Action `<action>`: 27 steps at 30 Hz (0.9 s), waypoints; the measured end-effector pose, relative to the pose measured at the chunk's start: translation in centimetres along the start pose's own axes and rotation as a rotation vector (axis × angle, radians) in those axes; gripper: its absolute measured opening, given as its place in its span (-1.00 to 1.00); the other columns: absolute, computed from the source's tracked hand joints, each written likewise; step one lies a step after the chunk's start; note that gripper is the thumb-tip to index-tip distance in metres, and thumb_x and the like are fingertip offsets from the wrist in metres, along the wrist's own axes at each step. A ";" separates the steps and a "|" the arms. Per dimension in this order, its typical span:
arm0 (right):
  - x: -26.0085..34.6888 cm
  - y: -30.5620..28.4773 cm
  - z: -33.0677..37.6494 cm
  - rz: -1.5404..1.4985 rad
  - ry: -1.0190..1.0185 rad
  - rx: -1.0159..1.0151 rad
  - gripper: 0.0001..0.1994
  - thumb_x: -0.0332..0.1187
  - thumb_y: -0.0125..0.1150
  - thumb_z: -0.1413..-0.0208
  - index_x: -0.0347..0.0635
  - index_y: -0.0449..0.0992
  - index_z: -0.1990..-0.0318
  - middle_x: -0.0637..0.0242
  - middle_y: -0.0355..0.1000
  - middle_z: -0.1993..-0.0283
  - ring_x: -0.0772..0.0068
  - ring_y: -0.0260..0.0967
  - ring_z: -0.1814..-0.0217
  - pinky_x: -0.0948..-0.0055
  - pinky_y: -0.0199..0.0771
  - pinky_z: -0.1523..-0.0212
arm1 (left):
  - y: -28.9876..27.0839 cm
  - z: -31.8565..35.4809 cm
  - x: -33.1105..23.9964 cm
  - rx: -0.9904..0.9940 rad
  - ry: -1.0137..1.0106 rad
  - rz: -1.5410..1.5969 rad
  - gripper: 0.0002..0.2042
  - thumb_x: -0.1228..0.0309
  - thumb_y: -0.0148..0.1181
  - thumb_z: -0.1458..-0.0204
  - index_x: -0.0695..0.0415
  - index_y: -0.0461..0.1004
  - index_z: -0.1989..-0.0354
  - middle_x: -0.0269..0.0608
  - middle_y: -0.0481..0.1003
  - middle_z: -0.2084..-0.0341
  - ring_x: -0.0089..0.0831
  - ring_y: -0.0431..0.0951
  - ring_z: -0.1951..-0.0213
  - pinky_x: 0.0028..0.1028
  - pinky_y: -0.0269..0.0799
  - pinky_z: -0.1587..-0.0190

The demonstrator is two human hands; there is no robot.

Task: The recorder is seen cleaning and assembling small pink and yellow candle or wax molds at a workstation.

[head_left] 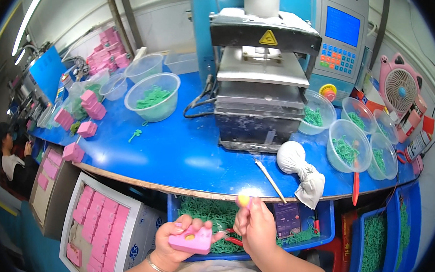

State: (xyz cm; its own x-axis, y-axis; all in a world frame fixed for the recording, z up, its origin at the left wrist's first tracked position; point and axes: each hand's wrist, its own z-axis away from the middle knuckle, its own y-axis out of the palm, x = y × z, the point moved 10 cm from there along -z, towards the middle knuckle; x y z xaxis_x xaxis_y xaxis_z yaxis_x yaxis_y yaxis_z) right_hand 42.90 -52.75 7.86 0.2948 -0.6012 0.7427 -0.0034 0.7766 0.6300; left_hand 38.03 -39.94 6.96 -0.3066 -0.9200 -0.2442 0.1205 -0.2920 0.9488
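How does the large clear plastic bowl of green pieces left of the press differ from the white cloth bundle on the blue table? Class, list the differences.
The large clear plastic bowl is see-through and stiff, while the white cloth bundle is opaque and soft. The bowl stands open, showing the green pieces inside; the bundle is tied shut, hiding any contents. The bowl sits left of the black press, the bundle to its front right. Both rest on the blue table.
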 end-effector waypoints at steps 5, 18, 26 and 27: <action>0.3 1.1 -0.3 0.012 0.155 0.036 -0.66 -0.23 -0.27 -0.29 -0.35 0.26 0.03 0.17 0.38 0.27 0.59 0.24 0.57 0.63 0.29 0.60 | 0.8 0.3 -0.8 0.006 -0.050 0.016 -0.73 0.17 -0.01 0.18 0.13 0.32 0.66 -0.21 0.33 0.57 -0.24 0.28 0.25 0.12 0.08 -0.13; -4.6 3.3 2.6 -0.011 0.289 0.390 -0.61 -0.38 0.24 -0.02 -0.15 0.11 0.14 0.31 0.20 0.07 0.53 0.18 -0.05 0.40 0.21 -0.09 | 10.1 2.1 1.1 0.393 0.809 -2.060 -0.38 0.48 0.39 0.32 0.20 0.13 0.07 0.23 0.22 -0.07 0.06 0.27 -0.11 -0.09 0.13 -0.16; -3.1 3.5 3.2 0.290 0.104 0.530 -0.66 -0.24 0.23 -0.03 -0.21 0.19 0.25 0.35 0.26 0.28 0.64 0.23 0.22 0.53 0.32 0.25 | 7.7 -0.2 0.6 0.397 0.437 -1.627 -0.45 0.39 0.43 0.29 0.16 0.31 0.07 -0.08 0.34 0.00 0.00 0.22 -0.16 -0.15 0.15 -0.16; -2.6 3.8 3.1 0.281 0.107 0.538 -0.67 -0.26 0.20 -0.05 -0.23 0.20 0.22 0.34 0.27 0.26 0.63 0.24 0.23 0.53 0.33 0.26 | 7.7 -0.1 0.5 0.393 0.416 -1.539 -0.47 0.37 0.43 0.27 0.16 0.31 0.09 -0.09 0.36 0.02 -0.03 0.23 -0.16 -0.16 0.16 -0.15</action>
State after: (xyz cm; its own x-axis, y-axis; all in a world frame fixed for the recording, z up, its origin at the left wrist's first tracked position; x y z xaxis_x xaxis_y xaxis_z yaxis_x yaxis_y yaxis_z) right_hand 39.16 -48.86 9.01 0.3075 -0.3436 0.8874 -0.5679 0.6820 0.4609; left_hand 38.93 -42.70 14.13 0.3638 0.1339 -0.9218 -0.2921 -0.9233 -0.2494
